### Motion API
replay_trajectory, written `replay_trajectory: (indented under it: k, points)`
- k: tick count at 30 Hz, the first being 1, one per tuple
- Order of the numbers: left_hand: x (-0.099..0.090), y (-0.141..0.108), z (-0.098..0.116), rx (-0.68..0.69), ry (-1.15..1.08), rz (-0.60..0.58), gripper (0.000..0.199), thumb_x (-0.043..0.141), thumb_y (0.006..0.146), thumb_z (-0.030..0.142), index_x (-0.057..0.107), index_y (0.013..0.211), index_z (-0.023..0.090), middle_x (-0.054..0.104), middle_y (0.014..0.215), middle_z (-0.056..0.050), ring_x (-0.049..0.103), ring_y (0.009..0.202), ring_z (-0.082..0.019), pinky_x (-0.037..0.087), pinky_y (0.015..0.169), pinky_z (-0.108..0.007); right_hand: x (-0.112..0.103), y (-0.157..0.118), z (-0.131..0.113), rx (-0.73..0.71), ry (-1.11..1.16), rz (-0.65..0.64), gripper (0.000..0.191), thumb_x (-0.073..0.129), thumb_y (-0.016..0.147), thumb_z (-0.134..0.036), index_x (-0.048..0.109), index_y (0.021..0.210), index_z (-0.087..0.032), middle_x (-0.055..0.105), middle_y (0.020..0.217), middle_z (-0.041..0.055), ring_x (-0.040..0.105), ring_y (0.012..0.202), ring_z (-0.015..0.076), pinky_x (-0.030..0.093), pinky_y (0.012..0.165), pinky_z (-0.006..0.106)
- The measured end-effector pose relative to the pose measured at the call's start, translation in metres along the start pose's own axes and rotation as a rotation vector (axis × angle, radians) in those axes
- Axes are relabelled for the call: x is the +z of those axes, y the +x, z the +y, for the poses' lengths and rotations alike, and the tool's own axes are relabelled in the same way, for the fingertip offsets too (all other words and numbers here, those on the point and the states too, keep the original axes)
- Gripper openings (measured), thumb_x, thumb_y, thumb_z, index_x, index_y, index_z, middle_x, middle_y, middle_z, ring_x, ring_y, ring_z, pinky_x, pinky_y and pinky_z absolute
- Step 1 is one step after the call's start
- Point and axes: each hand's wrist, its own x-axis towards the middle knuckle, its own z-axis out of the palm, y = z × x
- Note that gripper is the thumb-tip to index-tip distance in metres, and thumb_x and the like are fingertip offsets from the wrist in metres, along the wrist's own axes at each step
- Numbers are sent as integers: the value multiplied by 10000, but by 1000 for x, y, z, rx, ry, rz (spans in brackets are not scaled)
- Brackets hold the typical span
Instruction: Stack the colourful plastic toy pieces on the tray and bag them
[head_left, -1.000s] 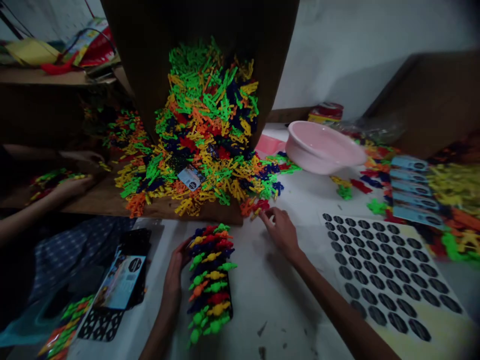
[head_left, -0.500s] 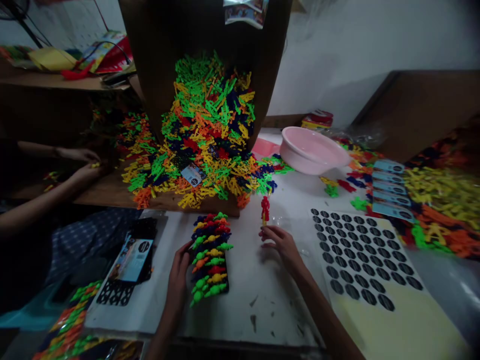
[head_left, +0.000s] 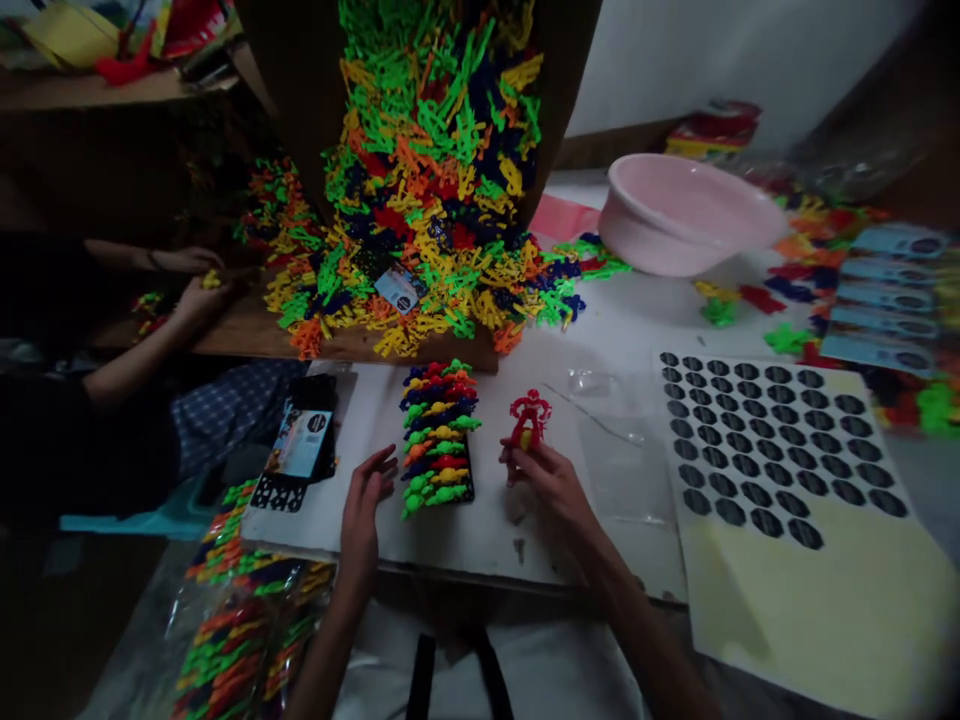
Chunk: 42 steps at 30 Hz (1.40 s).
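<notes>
Between thumb and fingers, my right hand point(head_left: 544, 475) pinches a red plastic toy figure point(head_left: 530, 408), held upright above the white table. A small yellow piece shows at the figure's base, by my fingertips. My left hand point(head_left: 367, 490) is empty, fingers apart, just left of a block of colourful toy figures point(head_left: 439, 440). These green, yellow, red, orange and blue figures stand in close rows on a black holder point(head_left: 469, 470), mostly hidden beneath them. A small gap separates my left fingers from the rows.
A large heap of loose figures point(head_left: 442, 200) spills from a dark box. A pink basin point(head_left: 675, 235) stands behind right, above a sheet of round black stickers point(head_left: 757, 440). Black holders with a printed card point(head_left: 306, 440) lie left. A co-worker's hands point(head_left: 202, 285) hold something yellow.
The view has tilted down and turned slightly. My left hand has come off the rows of figures. My right hand now holds the red figure with its front showing and legs spread.
</notes>
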Motion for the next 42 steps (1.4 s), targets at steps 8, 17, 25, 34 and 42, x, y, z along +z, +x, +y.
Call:
replay_trajectory:
  k: [8, 17, 25, 34, 42]
  points:
    - [-3, -11, 0, -36, 88, 44, 518, 499, 927, 611, 610, 1249, 221, 610, 1377, -107, 599, 1224, -276, 502, 957, -393, 22, 9, 14, -162, -161, 9, 264, 779, 742, -401, 730, 939, -234, 704, 953, 31, 664, 855, 189, 573, 770, 312]
    - [19, 12, 101, 813, 834, -113, 224, 623, 927, 240, 659, 1141, 297, 566, 1420, -50, 505, 1323, -259, 410, 1110, -460, 55, 2, 13, -175, -268, 136, 213, 629, 786, -333, 666, 966, -225, 725, 960, 32, 668, 884, 197, 530, 803, 295]
    - [34, 56, 137, 970, 1264, -587, 129, 599, 926, 203, 681, 1023, 228, 539, 1464, -91, 460, 1371, -294, 442, 1043, -471, 58, -1, 25, -198, -431, 122, 156, 554, 857, -334, 651, 921, -230, 698, 823, 1, 586, 729, 165, 441, 675, 247]
    - [36, 51, 129, 1085, 1295, -518, 169, 517, 961, 183, 665, 1041, 183, 600, 1384, -113, 504, 1320, -273, 427, 1036, -444, 60, -2, 24, -219, -412, 143, 156, 561, 841, -317, 659, 925, -230, 711, 842, 14, 617, 752, 189, 463, 697, 274]
    - [35, 48, 121, 984, 1207, -493, 168, 512, 971, 225, 658, 1041, 180, 615, 1338, -121, 520, 1287, -289, 445, 1032, -458, 75, 4, 33, -199, -348, 275, 136, 604, 848, -341, 654, 934, -249, 695, 890, 24, 628, 812, 199, 499, 768, 317]
